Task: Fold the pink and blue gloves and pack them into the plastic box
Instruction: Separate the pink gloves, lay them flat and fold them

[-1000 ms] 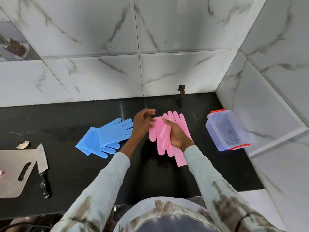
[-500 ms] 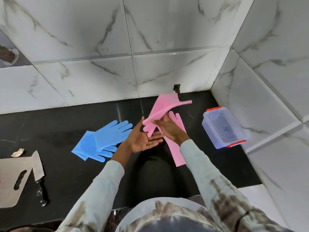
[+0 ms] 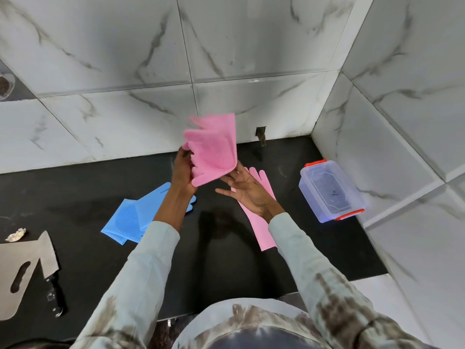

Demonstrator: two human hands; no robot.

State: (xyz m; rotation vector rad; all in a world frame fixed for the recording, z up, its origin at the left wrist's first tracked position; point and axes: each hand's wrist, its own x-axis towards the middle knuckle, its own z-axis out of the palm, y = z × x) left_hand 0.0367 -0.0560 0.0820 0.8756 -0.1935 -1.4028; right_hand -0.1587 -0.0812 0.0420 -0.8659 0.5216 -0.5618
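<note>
A pink glove [image 3: 214, 149], doubled over, is held up above the black counter [image 3: 226, 260]. My left hand [image 3: 182, 172] grips its left edge. My right hand [image 3: 247, 191] is under its lower right corner, palm up with fingers spread; whether the fingertips touch the glove I cannot tell. A second pink glove [image 3: 261, 230] lies flat on the counter beneath my right hand. The blue gloves [image 3: 136, 217] lie overlapped on the counter to the left, partly hidden by my left forearm. The clear plastic box [image 3: 352, 195] with red clips stands open at the right.
A steel cutting board [image 3: 12, 270] and a cleaver [image 3: 49, 263] lie at the counter's left front. A crumpled scrap [image 3: 15, 235] sits behind them. Marble-tiled walls close the back and right sides.
The pink glove was lifted off the counter, swung up and folded over. My left hand took hold of its left edge, and my right hand opened beneath it.
</note>
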